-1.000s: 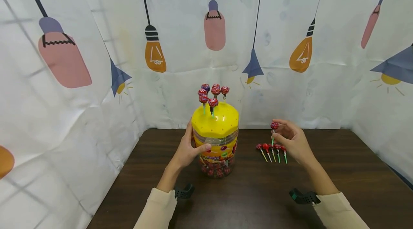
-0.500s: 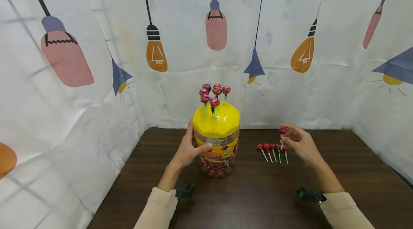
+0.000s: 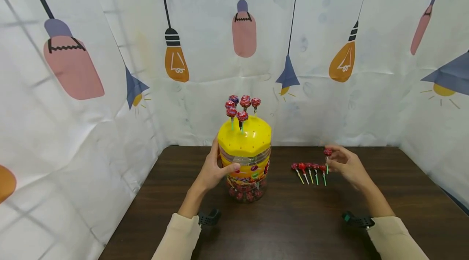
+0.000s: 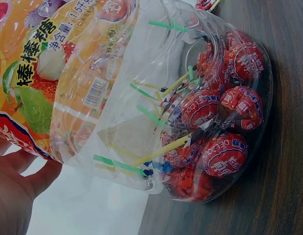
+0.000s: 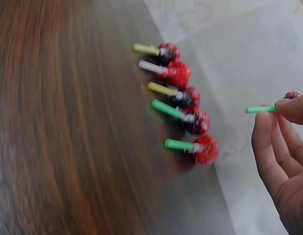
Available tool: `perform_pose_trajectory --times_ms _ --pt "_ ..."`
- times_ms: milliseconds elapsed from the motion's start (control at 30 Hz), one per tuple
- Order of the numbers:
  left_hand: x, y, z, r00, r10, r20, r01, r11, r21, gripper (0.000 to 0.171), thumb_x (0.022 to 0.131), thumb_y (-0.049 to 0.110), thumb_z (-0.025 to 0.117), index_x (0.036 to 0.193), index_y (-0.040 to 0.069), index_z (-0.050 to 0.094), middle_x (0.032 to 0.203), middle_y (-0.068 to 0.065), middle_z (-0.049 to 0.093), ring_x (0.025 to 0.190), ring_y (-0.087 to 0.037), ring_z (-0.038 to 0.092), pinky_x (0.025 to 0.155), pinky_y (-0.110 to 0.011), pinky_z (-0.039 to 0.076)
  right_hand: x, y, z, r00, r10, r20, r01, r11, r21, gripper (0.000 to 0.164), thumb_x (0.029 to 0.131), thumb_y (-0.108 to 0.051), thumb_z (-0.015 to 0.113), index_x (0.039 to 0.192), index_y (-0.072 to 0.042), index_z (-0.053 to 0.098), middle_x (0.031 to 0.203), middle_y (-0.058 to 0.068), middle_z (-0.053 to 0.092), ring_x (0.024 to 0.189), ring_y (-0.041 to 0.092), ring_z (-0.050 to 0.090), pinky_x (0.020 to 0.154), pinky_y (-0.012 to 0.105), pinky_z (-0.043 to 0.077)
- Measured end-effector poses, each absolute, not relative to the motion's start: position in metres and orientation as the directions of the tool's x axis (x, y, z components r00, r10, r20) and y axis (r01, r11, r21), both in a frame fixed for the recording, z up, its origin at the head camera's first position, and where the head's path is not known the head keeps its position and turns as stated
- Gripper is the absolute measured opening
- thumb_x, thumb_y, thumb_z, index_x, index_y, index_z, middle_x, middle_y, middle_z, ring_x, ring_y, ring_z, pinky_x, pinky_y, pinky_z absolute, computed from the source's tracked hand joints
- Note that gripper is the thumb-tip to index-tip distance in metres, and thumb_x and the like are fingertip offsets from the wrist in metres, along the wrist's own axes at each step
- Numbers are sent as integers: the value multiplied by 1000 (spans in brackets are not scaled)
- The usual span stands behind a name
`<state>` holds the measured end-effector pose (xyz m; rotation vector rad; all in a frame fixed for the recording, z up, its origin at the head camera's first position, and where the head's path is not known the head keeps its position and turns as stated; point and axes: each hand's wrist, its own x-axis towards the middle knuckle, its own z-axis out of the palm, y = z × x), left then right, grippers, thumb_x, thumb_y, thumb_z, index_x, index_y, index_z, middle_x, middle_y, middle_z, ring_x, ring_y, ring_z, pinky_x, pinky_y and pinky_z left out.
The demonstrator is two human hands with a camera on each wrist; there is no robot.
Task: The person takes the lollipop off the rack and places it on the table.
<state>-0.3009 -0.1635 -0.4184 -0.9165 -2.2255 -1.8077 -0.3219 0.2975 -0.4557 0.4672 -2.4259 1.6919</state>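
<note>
Head view: the left hand [image 3: 213, 171] clasps the jar [image 3: 253, 173], its lid [image 3: 253, 142] already bearing several standing lollipops [image 3: 242, 116], while the right hand [image 3: 349, 166] pinches one lollipop [image 3: 327, 152] well apart; left wrist view: more sweets [image 4: 225, 154] lie inside; right wrist view: five loose lollipops [image 5: 190, 99] lie on the table [image 5: 68, 122], apparently awaiting insertion.

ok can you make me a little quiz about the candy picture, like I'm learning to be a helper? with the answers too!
1. Pick one. What color is the lid on the jar that the left hand grips? A) blue B) yellow C) green

2. True or false? The right hand pinches a lollipop with a green stick.

3. Fill in the blank: ___ loose lollipops lie in a row on the table.

Key: 1. B; 2. True; 3. Five
</note>
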Motion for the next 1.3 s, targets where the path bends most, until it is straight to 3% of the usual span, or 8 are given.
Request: perform_pose_trajectory --times_ms 367,700,1033,1300 --pt "-302 -164 -420 -805 370 463 530 99 842 99 92 31 77 162 41 7 147 -1 49 128 -26 56 108 -52 50 -323 317 -468 -970 -167 176 -219 291 -931 42 99 -3 64 137 -18 56 97 -2 59 90 14 70 76 36 64" --pt "-303 -163 -420 -807 372 458 521 83 850 99 92 32 77 162 41 8 146 -2 51 127 -26 57 108 -54 49 -326 329 -480 -979 -198 55 -120 334 -935 54 101 -7 62 148 6 39 101 10 61 93 17 68 79 35 63" --pt "-302 -163 -420 -806 370 461 526 90 846 99 91 34 77 162 41 8 145 -1 51 127 -25 57 107 -51 50 -328 329 -483 -976 -219 20 -102 368 -924 56 101 -8 63 149 8 37 103 16 62 90 15 68 79 35 63" --pt "-302 -163 -419 -805 370 464 527 87 846 99 91 33 77 162 41 8 146 -1 51 126 -25 57 108 -50 50 -328 327 -480 -978 -208 -4 -103 501 -859 53 101 -11 64 147 6 43 105 19 67 89 13 67 76 32 60"
